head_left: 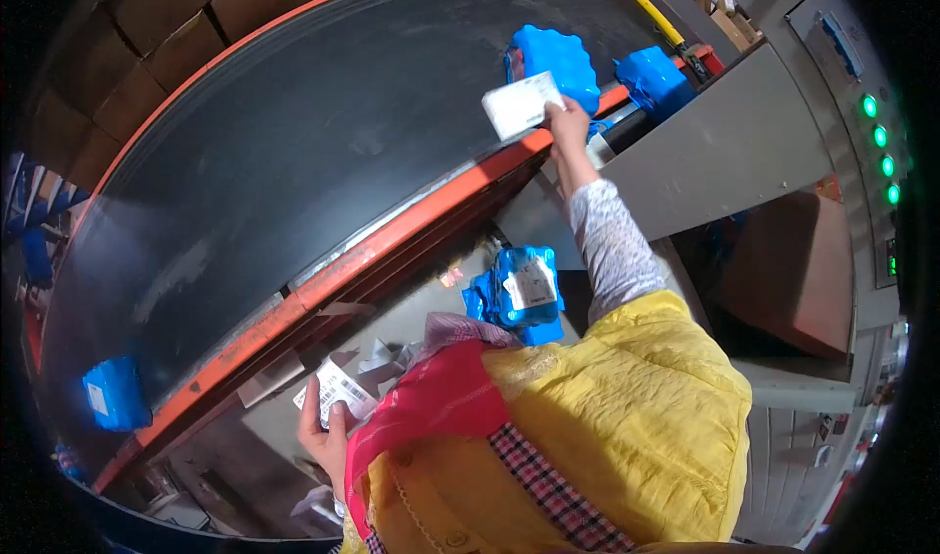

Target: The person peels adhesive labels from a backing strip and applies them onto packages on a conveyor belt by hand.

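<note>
1. Right grip [570,128]: closed on one edge of the white label [517,107]; label overlaps the large blue pack [563,57] in view, contact indeterminate.
2. Left grip [326,438]: thumb and fingers closed on the barcoded label [345,388], on the near side of the orange rail [392,243].
3. Large blue pack: on the black belt [294,133].

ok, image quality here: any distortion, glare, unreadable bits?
Head view: fisheye warping, black corners; head view: pale sheen on the black belt at left, green lights blooming; head view: print on the white label in the right hand unreadable.
</note>
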Tool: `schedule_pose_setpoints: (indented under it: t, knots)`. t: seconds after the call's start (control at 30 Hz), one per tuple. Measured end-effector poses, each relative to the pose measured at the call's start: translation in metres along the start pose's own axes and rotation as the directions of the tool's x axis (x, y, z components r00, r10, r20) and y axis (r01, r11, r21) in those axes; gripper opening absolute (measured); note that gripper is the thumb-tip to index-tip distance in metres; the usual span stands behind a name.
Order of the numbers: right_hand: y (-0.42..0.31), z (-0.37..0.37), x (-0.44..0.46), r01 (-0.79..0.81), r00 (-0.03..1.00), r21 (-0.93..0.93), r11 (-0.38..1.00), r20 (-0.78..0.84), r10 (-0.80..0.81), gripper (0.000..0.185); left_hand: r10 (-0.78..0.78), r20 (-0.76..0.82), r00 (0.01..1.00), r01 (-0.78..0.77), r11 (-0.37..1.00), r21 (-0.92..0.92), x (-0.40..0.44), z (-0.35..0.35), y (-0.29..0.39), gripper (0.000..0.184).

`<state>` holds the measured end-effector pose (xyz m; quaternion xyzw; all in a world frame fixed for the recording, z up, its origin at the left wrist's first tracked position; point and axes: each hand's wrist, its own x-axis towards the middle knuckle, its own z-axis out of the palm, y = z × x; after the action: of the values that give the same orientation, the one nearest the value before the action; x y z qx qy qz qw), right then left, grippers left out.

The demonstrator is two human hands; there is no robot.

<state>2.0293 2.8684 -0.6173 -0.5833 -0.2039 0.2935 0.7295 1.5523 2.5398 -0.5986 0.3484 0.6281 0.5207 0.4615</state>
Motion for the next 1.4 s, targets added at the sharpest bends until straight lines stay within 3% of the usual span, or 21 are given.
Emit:
schedule_pose_setpoints:
  t: [0.2,0.3,0.4,0.57,0.6,0.67,0.7,0.73,0.8,0.83,0.93,1.0,1.03,1.13,1.17,1.2,1.27,1.3,1.33,1.37,1.4]
  knots:
    - [0.018,0.018,0.135,0.054,0.959,0.115,0.992,-0.284,-0.019,0.014,0.045,-0.055,0.997,-0.048,0.998,-0.046,-0.009,0.018,0.021,0.046]
    - [0.035,0.034,0.174,-0.023,0.903,-0.211,0.977,-0.423,-0.07,0.029,0.044,-0.094,0.995,-0.048,0.998,-0.039,-0.008,0.02,0.022,0.046]
    - [0.053,0.033,0.215,-0.236,0.879,-0.633,0.737,-0.462,-0.116,0.044,0.01,-0.12,0.993,-0.013,1.0,-0.026,-0.013,0.017,0.021,0.046]
    - [0.022,0.035,0.141,0.034,0.982,-0.763,0.645,-0.095,-0.163,0.049,-0.026,-0.102,0.994,0.021,0.998,-0.051,-0.009,0.012,0.018,0.045]
    - [0.011,0.039,0.111,0.152,0.937,-0.863,0.482,-0.03,-0.348,0.051,0.049,-0.118,0.992,-0.053,0.998,-0.025,-0.006,0.011,0.012,0.046]
    - [-0.018,0.051,0.046,0.3,0.752,-0.951,0.073,0.189,-0.631,0.054,0.203,-0.153,0.967,-0.201,0.979,0.031,-0.001,0.008,-0.001,0.047]
    - [-0.038,0.054,0.022,0.472,0.739,-0.877,-0.089,0.449,-0.502,0.055,0.177,-0.134,0.975,-0.177,0.984,0.013,-0.002,0.005,0.003,0.046]
    - [-0.018,0.052,0.048,0.597,0.727,-0.798,-0.079,0.58,-0.367,0.054,0.132,-0.123,0.984,-0.134,0.991,-0.013,-0.003,0.003,0.004,0.046]
    - [0.047,0.047,0.122,0.804,0.592,-0.594,0.004,0.801,-0.086,0.053,0.04,-0.103,0.994,-0.047,0.997,-0.065,-0.007,0.0,0.005,0.045]
    - [0.066,0.054,0.124,0.752,0.617,-0.631,-0.19,0.776,-0.134,0.059,0.028,-0.107,0.994,-0.035,0.997,-0.066,-0.01,0.0,0.006,0.045]
    - [0.03,0.104,0.031,0.71,0.671,-0.643,-0.288,0.742,-0.002,0.067,-0.003,-0.104,0.995,-0.004,0.998,-0.069,-0.011,0.005,0.012,0.045]
    - [0.04,0.116,-0.002,0.819,0.542,-0.536,-0.205,0.84,-0.031,0.073,-0.026,-0.091,0.996,0.019,0.997,-0.072,-0.013,0.005,0.014,0.045]
    - [0.034,0.116,-0.016,0.855,0.506,-0.493,-0.162,0.861,0.053,0.075,0.018,-0.117,0.993,-0.017,1.0,0.009,-0.012,0.0,0.002,0.044]
    - [0.037,0.107,-0.003,0.826,0.56,-0.56,0.066,0.828,0.008,0.076,0.102,-0.123,0.987,-0.106,0.994,-0.021,-0.014,-0.001,0.001,0.046]
    - [0.031,0.102,-0.002,0.762,0.647,-0.646,-0.036,0.762,0.01,0.077,0.194,-0.094,0.976,-0.188,0.979,0.076,-0.014,-0.006,0.004,0.046]
    - [0.048,0.094,0.018,0.803,0.57,-0.578,-0.147,0.816,-0.092,0.078,0.192,-0.139,0.972,-0.176,0.977,0.121,-0.017,-0.008,0.01,0.042]
    - [0.074,0.095,0.032,0.81,0.526,-0.538,-0.233,0.843,-0.114,0.079,0.15,-0.231,0.961,-0.138,0.988,0.068,-0.02,-0.011,-0.005,0.041]
    - [0.07,0.102,0.013,0.813,0.56,-0.557,-0.169,0.828,-0.036,0.08,0.151,-0.217,0.964,-0.124,0.983,0.133,-0.023,-0.011,-0.001,0.039]
    - [0.047,0.119,-0.034,0.818,0.561,-0.535,-0.213,0.824,0.085,0.079,0.293,-0.165,0.942,-0.245,0.934,0.262,-0.02,-0.016,-0.015,0.039]
    - [0.058,0.115,-0.064,0.883,0.438,-0.424,-0.2,0.898,0.032,0.076,0.401,-0.143,0.905,-0.308,0.848,0.432,-0.016,-0.012,-0.009,0.041]
    - [0.066,0.112,-0.09,0.931,0.312,-0.312,-0.186,0.95,-0.032,0.072,0.342,-0.114,0.933,-0.304,0.916,0.261,-0.017,-0.008,-0.008,0.044]
